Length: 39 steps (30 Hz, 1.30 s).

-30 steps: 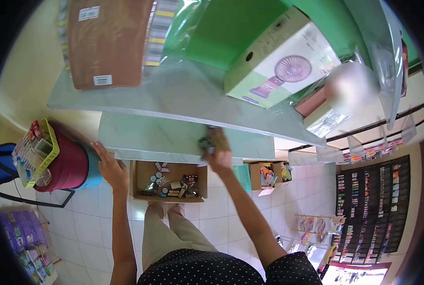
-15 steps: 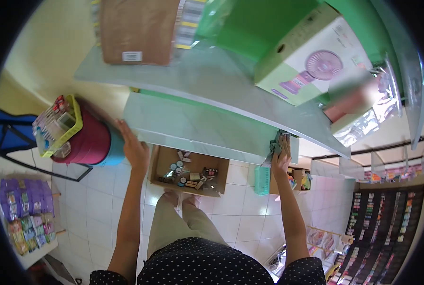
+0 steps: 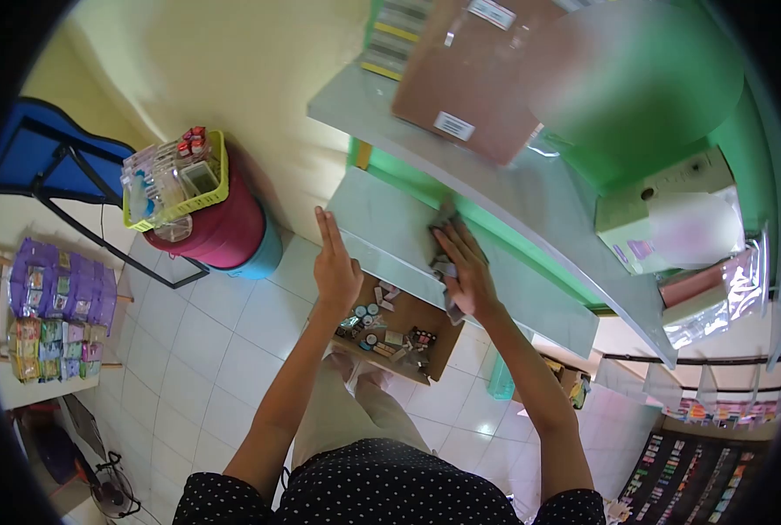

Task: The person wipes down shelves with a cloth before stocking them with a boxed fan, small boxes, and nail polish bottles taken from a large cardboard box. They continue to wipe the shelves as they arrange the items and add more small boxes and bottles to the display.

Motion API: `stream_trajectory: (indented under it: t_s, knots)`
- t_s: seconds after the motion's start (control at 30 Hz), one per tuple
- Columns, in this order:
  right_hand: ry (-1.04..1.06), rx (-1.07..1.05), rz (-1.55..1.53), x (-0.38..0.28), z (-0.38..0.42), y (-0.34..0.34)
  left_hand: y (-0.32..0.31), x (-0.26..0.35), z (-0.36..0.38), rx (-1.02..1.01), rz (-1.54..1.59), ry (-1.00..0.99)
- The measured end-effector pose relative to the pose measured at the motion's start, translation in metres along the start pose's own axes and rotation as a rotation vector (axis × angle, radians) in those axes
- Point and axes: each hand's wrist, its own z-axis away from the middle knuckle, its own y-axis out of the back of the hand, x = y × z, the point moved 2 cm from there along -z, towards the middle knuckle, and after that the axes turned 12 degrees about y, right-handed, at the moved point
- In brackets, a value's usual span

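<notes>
A crumpled grey cloth (image 3: pixel 446 213) lies under my right hand (image 3: pixel 467 273), which presses it flat against the lower shelf (image 3: pixel 377 208). Parts of the cloth stick out past the fingers and below the palm. At the left end of that shelf is my left hand (image 3: pixel 338 273), its fingers stretched upward along the front edge with nothing in them. Below the shelf, on the floor, an open cardboard box (image 3: pixel 443 339) contains several small cosmetic items.
The upper shelf (image 3: pixel 517 191) overhangs, bearing brown packages (image 3: pixel 469 79) and a fan box (image 3: pixel 613 219). To the left, a yellow basket (image 3: pixel 207 206) sits on a red bin (image 3: pixel 242 223). A teal basket (image 3: pixel 501 381) stands on the tiled floor.
My right hand has slid the cloth leftward from the shelf's right end to its left part. My left hand stays by the left end. The view has turned left.
</notes>
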Motion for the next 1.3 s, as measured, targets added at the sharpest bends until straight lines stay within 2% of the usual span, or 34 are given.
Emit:
stream_trajectory:
  t_s: [0.1, 0.23, 0.4, 0.47, 0.57, 0.7, 0.73, 0.77, 0.8, 0.83, 0.87, 0.97, 1.03, 1.3]
  knots:
    - [0.117, -0.044, -0.069, -0.012, -0.055, -0.024, 0.0, 0.0, 0.0, -0.012, -0.019, 0.016]
    - [0.263, 0.033, -0.145, -0.025, -0.113, -0.057, 0.001, -0.002, -0.002, -0.026, -0.044, 0.016]
    - [0.331, 0.07, -0.236, -0.025, -0.119, -0.063, -0.005, -0.013, -0.003, 0.04, -0.116, -0.072]
    - [0.421, 0.017, -0.337, -0.018, -0.106, -0.055, -0.006, -0.015, -0.004, 0.032, -0.162, -0.076]
    - [0.381, 0.024, -0.306, -0.007, -0.099, -0.049, -0.006, -0.013, -0.003, 0.03, -0.139, -0.058]
    - [0.293, 0.251, -0.23, -0.02, -0.117, -0.078, -0.01, -0.013, -0.004, 0.034, -0.046, 0.029]
    - [0.301, 0.216, -0.269, -0.028, -0.115, -0.077, -0.012, -0.012, -0.005, 0.166, -0.037, -0.053]
    - [0.301, 0.182, -0.3, -0.034, -0.111, -0.071, -0.006, -0.005, -0.004, 0.113, -0.08, 0.038]
    - [0.31, 0.19, -0.314, -0.036, -0.102, -0.064, -0.001, 0.002, -0.004, 0.059, -0.08, 0.109]
    - [0.314, 0.197, -0.332, -0.034, -0.087, -0.056, 0.001, 0.006, -0.002, 0.103, -0.042, 0.073]
    - [0.271, 0.198, -0.302, -0.024, -0.068, -0.046, -0.007, -0.01, -0.004, 0.132, -0.086, -0.046]
    - [0.109, 0.202, -0.3, -0.003, -0.022, -0.03, 0.008, 0.005, 0.002, 0.052, -0.191, -0.087]
    - [-0.043, 0.27, -0.176, 0.023, 0.021, -0.009, 0.01, 0.005, 0.001, 0.05, -0.232, -0.1]
    - [-0.287, 0.5, -0.074, 0.078, 0.179, 0.069, 0.014, 0.011, 0.005, 0.059, -0.323, -0.127]
